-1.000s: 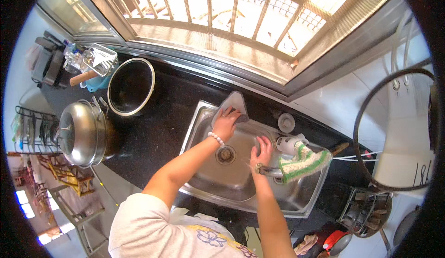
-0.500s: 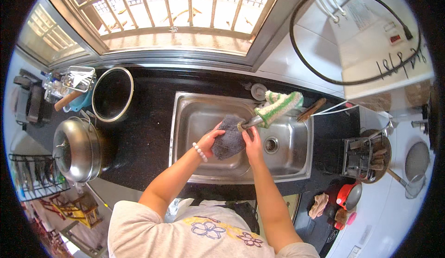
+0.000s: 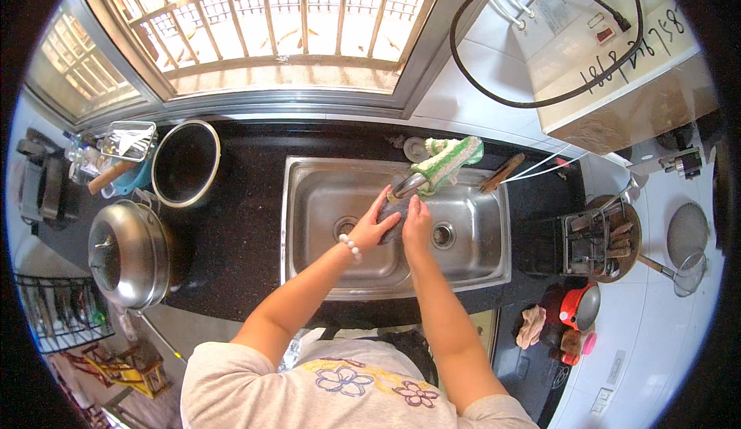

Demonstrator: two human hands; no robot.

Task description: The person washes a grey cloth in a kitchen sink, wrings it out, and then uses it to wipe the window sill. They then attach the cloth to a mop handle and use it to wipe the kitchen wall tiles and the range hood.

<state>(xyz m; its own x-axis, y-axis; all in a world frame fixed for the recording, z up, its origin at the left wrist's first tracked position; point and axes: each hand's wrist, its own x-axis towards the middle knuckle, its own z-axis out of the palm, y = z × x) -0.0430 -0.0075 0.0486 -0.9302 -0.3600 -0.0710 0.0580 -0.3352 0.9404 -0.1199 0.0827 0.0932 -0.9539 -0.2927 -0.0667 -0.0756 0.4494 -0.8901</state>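
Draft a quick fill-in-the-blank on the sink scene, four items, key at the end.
1. The left hand and the right hand grip a cloth coloured dark ____.
2. The metal sink has ____ basins.
3. The towel draped on the faucet is white and ____.
4. The white beaded bracelet is on the person's ____ wrist.

Missing words: grey; two; green; left.
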